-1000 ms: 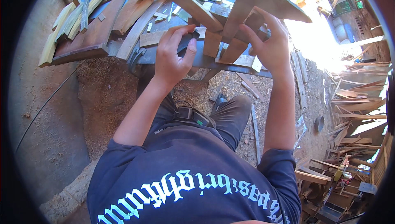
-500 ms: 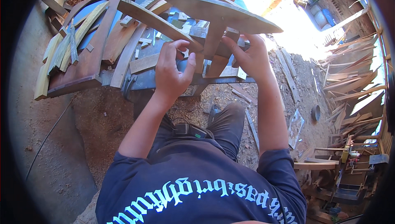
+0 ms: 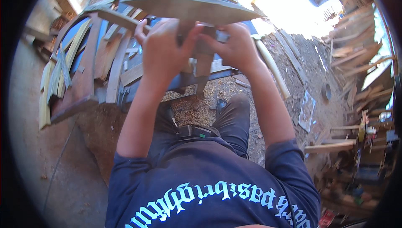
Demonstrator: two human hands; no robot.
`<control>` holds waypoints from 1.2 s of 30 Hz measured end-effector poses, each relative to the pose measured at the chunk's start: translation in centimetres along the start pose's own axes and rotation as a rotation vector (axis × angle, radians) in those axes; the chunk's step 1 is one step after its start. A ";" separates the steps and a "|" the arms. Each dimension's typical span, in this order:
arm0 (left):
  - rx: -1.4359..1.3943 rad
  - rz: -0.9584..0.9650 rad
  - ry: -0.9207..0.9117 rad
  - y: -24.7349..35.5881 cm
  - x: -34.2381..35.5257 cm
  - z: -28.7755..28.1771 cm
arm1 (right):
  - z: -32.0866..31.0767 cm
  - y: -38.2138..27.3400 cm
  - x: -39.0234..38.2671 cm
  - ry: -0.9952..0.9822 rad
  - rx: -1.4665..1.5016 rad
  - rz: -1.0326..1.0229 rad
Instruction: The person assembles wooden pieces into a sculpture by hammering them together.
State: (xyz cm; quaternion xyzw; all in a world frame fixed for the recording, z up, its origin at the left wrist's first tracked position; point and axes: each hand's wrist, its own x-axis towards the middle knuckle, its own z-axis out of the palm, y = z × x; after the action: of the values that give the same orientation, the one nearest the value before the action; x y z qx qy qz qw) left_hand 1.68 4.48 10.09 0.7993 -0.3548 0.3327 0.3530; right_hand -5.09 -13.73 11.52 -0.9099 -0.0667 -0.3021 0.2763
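Observation:
A wooden frame piece, with a long curved board (image 3: 188, 8) across its top and a darker post (image 3: 204, 62) under it, is held up before me at the bench. My left hand (image 3: 162, 54) grips it from the left, thumb against the post just below the curved board. A straight wooden arm (image 3: 117, 18) sticks out to the left past those fingers. From the right, my right hand (image 3: 238, 47) closes on the frame, its thumb pointing in toward the post. Most fingertips of both hands are hidden behind the wood.
Offcuts and curved wooden slats (image 3: 113, 68) cover the blue-topped bench. An arched brown panel (image 3: 90, 81) leans at the left. Wood shavings (image 3: 194, 112) lie on the ground by my legs. Stacked boards (image 3: 356, 68) stand along the right side.
My left hand, open beside the frame before, has moved up and closed on it. In the picture the frame sits further left and higher. My right hand stays on it.

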 end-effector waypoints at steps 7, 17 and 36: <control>-0.256 -0.169 -0.087 0.0 -0.1 -0.5 | -1.9 -0.2 -0.6 -0.030 0.393 0.065; -0.231 -0.214 -0.368 -1.1 0.2 -3.4 | -0.8 -0.6 -4.6 0.063 0.369 -0.117; 0.381 0.148 -0.668 -4.7 -2.0 -8.5 | 2.3 -3.8 -8.7 0.198 0.279 -0.295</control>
State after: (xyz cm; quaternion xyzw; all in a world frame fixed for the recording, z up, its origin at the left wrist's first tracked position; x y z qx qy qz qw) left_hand 2.02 14.31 11.44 0.8871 -0.4386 0.1387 0.0388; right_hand -12.04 -8.89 6.61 -0.8092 -0.2129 -0.4149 0.3572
